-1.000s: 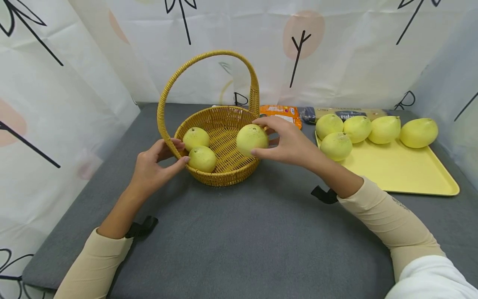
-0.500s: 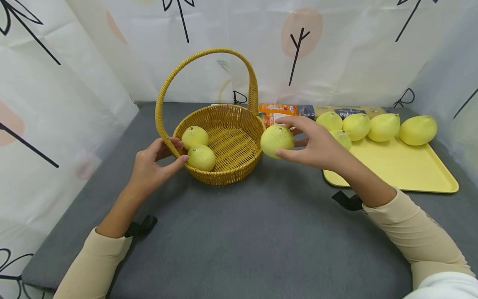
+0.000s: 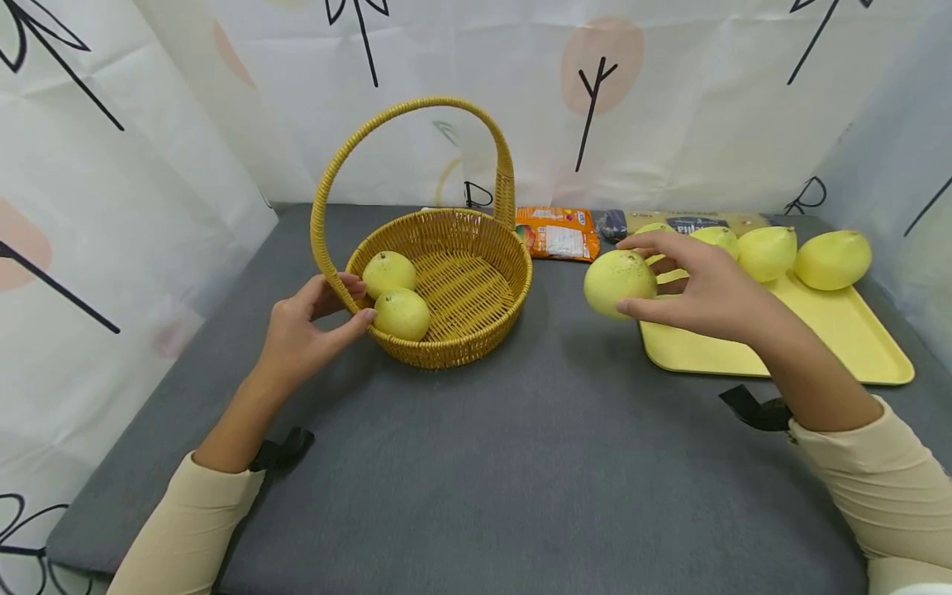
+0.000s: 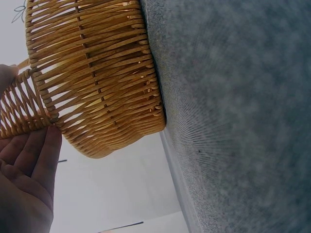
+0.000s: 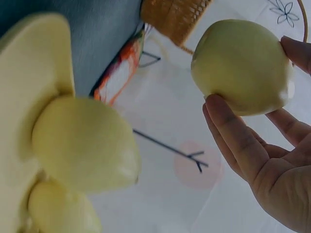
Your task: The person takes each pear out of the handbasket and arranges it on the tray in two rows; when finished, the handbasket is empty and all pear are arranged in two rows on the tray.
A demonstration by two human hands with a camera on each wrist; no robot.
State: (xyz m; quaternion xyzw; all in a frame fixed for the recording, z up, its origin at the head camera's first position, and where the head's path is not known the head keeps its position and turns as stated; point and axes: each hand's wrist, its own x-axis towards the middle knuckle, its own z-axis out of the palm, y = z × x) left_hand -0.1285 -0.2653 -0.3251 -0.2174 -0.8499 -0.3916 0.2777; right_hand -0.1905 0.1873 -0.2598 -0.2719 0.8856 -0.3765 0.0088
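A yellow-green pomelo [image 3: 617, 283] is in my right hand [image 3: 699, 285], gripped between thumb and fingers above the table, left of the yellow tray [image 3: 844, 339]. My left hand [image 3: 307, 329] holds the wicker basket [image 3: 446, 355] at the left foot of its tall handle [image 3: 324, 194]; the left wrist view shows thumb and fingers [image 4: 47, 155] on either side of the weave. Two pomelos [image 3: 402, 314] lie inside the basket, against its left wall. Several more pomelos [image 3: 766, 253] sit along the tray's back edge, partly hidden by my right hand.
An orange packet [image 3: 563, 234] lies behind, right of the basket. Beside it, a long beige and dark-blue package [image 3: 744, 221] lies along the back edge behind the tray. A white printed curtain [image 3: 684, 107] hangs behind the grey table [image 3: 483, 479].
My right hand has carried the pomelo rightward, from over the basket's right side to near the tray. The left hand stays at the basket handle, and the two pomelos inside have not moved.
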